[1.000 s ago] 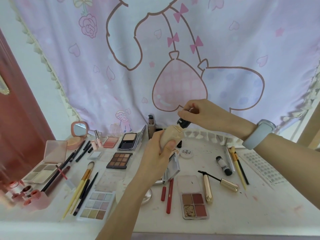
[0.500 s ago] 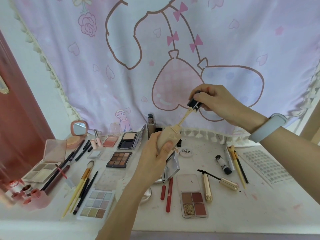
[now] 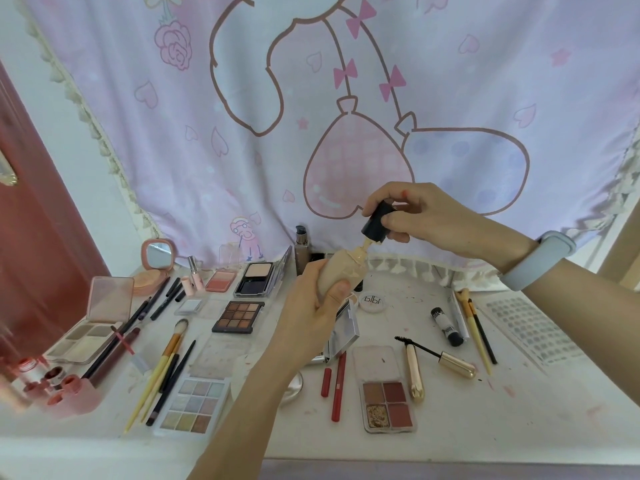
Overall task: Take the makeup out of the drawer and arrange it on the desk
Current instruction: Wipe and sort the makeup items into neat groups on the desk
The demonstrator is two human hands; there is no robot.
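Your left hand (image 3: 311, 317) is wrapped around a beige foundation bottle (image 3: 341, 271), fingers and thumb curled round its lower body, holding it tilted above the middle of the white desk (image 3: 519, 427) with its neck pointing up and to the right. Your right hand (image 3: 419, 213) sits just above and to the right of it, fingertips pinching the black cap (image 3: 377, 223); the cap hangs right over the bottle's neck, with a short beige stem showing between the two, so the cap is not seated. A pale blue band (image 3: 538, 259) circles your right wrist. Below the bottle, on the desk, an open silver compact (image 3: 343, 336) lies partly hidden by your left hand. Near you on the right are a four-colour eyeshadow palette (image 3: 388, 405), a gold mascara tube (image 3: 415, 372) and its wand (image 3: 440, 353) lying apart, and two red pencils (image 3: 337, 386). To the left lie a brown nine-pan palette (image 3: 239, 317), a pastel palette (image 3: 192, 405), and a fan of brushes (image 3: 162, 365). Farther back stand a dark foundation pump bottle (image 3: 302, 251), a black compact with powder (image 3: 258, 277) and a small pink mirror (image 3: 157, 254). A pink cartoon curtain (image 3: 346, 98) hangs behind everything.
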